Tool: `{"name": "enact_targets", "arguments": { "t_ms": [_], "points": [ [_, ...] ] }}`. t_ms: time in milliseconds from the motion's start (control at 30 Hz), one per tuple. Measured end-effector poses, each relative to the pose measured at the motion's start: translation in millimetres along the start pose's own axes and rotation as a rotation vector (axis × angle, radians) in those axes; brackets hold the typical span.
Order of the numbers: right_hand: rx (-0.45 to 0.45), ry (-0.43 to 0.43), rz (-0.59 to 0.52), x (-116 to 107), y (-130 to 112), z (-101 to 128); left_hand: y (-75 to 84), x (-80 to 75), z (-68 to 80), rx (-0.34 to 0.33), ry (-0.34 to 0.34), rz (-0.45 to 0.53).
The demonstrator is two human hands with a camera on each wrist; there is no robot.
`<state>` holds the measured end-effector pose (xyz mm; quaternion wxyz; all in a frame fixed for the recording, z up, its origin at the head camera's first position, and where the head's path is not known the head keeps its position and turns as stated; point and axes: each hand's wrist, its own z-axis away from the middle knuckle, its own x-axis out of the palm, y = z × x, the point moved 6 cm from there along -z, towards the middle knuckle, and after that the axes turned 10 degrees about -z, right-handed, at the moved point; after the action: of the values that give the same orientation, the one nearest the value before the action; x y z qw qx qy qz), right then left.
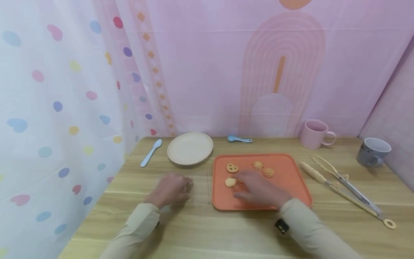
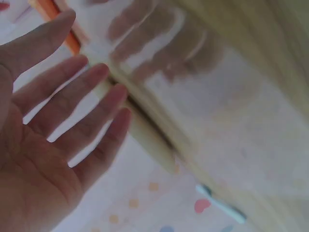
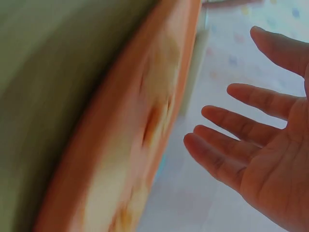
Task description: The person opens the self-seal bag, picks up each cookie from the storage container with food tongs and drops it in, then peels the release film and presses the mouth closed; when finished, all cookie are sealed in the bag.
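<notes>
Wooden table (image 1: 226, 230) carrying everything, with an orange tray (image 1: 291, 169) near its middle. Right hand (image 1: 258, 189) hovering low over the tray's near half, palm down, fingers straight and slightly spread in the wrist view, gripping nothing. Left hand (image 1: 171, 190) resting on bare wood just left of the tray's left edge, also open, fingers (image 2: 91, 111) loosely spread.

Risks, as a judgement only: with the right hand so low, easy to brush or crush a biscuit, or nudge one toward the tray's rim; any press on the tray's near edge likely to tip or slide it, nothing steadying it since the left hand touches only wood. A wide sweep of the right sleeve could catch the tongs (image 1: 343, 187) lying at the table's right side.

Containers, largest first. Tray: four biscuits showing — a round one with a face pattern (image 1: 232, 167) toward the left edge, a plain round one (image 1: 230, 182) just nearer and close to the fingertips, two swirled ones (image 1: 267, 172) (image 1: 257, 165) toward the far side; possibly a fifth under the fingers, too hidden to tell. Cream plate (image 1: 190, 148) at the far left: nothing on it. Pink mug (image 1: 314, 134) at the far edge and grey mug (image 1: 372, 151) at the far right corner: contents not visible. Two blue spoons (image 1: 151, 152) (image 1: 238, 139) flanking the plate.
</notes>
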<state>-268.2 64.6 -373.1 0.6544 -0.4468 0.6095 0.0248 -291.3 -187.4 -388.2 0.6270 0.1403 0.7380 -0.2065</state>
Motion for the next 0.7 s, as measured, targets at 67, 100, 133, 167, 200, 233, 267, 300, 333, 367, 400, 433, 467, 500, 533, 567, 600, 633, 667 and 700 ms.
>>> {"name": "enact_targets", "arguments": {
  "t_ms": [67, 100, 133, 167, 200, 233, 267, 300, 333, 367, 400, 433, 467, 500, 533, 567, 600, 633, 667, 700],
  "points": [
    [-0.011, -0.043, -0.012, 15.3, -11.1, -13.4, 0.9, 2.7, -3.5, -0.006, -0.026, 0.002],
    [-0.022, -0.059, -0.005, 21.6, -16.4, -19.2, 1.1, 3.0, -4.6, -0.008, -0.028, 0.001],
    [-0.026, -0.074, -0.004, 26.9, -21.1, -24.0, 1.0, 2.6, -5.4, -0.008, -0.023, -0.005],
    [-0.034, -0.089, 0.000, 31.1, -26.0, -28.3, 0.8, 1.6, -6.2, -0.011, -0.015, -0.012],
    [-0.052, -0.097, 0.009, 34.5, -30.7, -32.0, 0.5, -0.5, -6.4, -0.009, -0.001, -0.020],
    [-0.064, -0.109, 0.009, 37.7, -34.0, -35.0, 0.6, -1.9, -6.7, -0.005, 0.006, -0.030],
    [-0.078, -0.118, 0.015, 40.1, -36.9, -37.2, -0.3, -3.0, -6.4, -0.002, 0.019, -0.037],
    [-0.082, -0.124, 0.020, 42.0, -38.8, -39.3, -1.0, -4.7, -5.7, -0.001, 0.030, -0.039],
    [-0.083, -0.126, 0.020, 43.6, -41.0, -41.3, -2.4, -7.6, -4.2, -0.001, 0.044, -0.035],
    [-0.085, -0.126, 0.025, 44.8, -42.9, -42.8, -3.7, -10.7, -2.5, 0.002, 0.060, -0.025],
    [-0.084, -0.126, 0.018, 45.9, -44.4, -44.3, -5.0, -13.9, -0.7, 0.007, 0.080, -0.014],
    [-0.082, -0.126, 0.009, 47.1, -45.4, -45.8, -6.5, -15.9, 1.1, 0.010, 0.094, -0.001],
    [-0.084, -0.129, 0.001, 48.3, -46.4, -47.3, -7.9, -17.2, 2.6, 0.009, 0.104, 0.020],
    [-0.084, -0.134, -0.003, 50.0, -47.3, -49.0, -8.8, -18.7, 3.9, 0.007, 0.112, 0.042],
    [-0.092, -0.149, 0.003, 52.1, -49.0, -50.4, -9.9, -19.4, 5.1, 0.010, 0.123, 0.062],
    [-0.094, -0.169, 0.007, 54.4, -50.2, -51.5, -10.9, -19.6, 6.2, 0.013, 0.135, 0.076],
    [-0.098, -0.193, 0.014, 57.1, -51.6, -53.1, -12.0, -19.5, 7.2, 0.013, 0.143, 0.091],
    [-0.101, -0.218, 0.039, 60.4, -52.6, -54.5, -13.0, -19.3, 8.2, 0.017, 0.150, 0.103],
    [-0.101, -0.243, 0.061, 63.6, -54.1, -55.7, -14.1, -19.5, 9.3, 0.021, 0.156, 0.111],
    [-0.103, -0.263, 0.094, 66.2, -56.1, -56.7, -15.2, -20.0, 10.8, 0.022, 0.164, 0.116]
  ]
}}
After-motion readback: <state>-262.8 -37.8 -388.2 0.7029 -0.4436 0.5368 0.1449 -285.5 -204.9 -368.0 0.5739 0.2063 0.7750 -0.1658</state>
